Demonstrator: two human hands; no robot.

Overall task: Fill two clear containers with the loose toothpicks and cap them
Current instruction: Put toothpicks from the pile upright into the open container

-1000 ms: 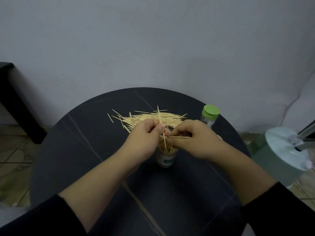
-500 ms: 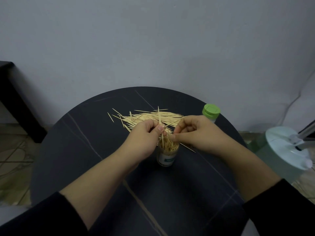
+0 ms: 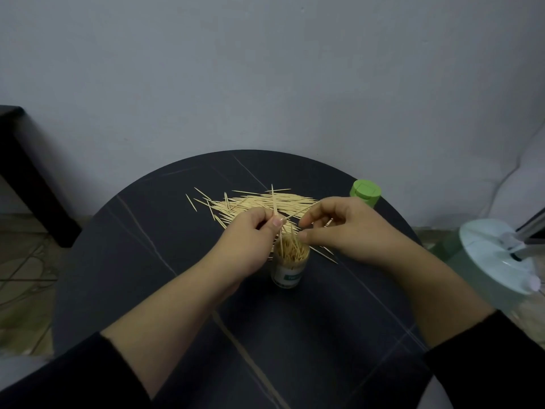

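Head view. A round dark stone-look surface with pale veins carries the work.

Centre: a small clear cylindrical container with a white-and-green label stands upright and uncapped, packed with wooden toothpicks standing on end. The left hand is just beside its left wall. Its thumb and fingers pinch a single wooden toothpick, held nearly upright. The upper tip of this toothpick rises above the knuckles and the lower end reaches down to the container's mouth.

The right hand hovers over the right side of the mouth with curled fingers, the tips of thumb and forefinger slightly apart. A slanted toothpick runs up beside the forefinger; whether the hand grips it cannot be told.

Behind the hands: a loose pile of pale wooden toothpicks lies flat on the surface, with a few strays near the container's right side. Far right edge of the surface: a second clear container with a light green cap, upright and closed.

Off the surface, right: a pale mint round appliance with a white lid. Left: a piece of dark furniture against the grey wall.
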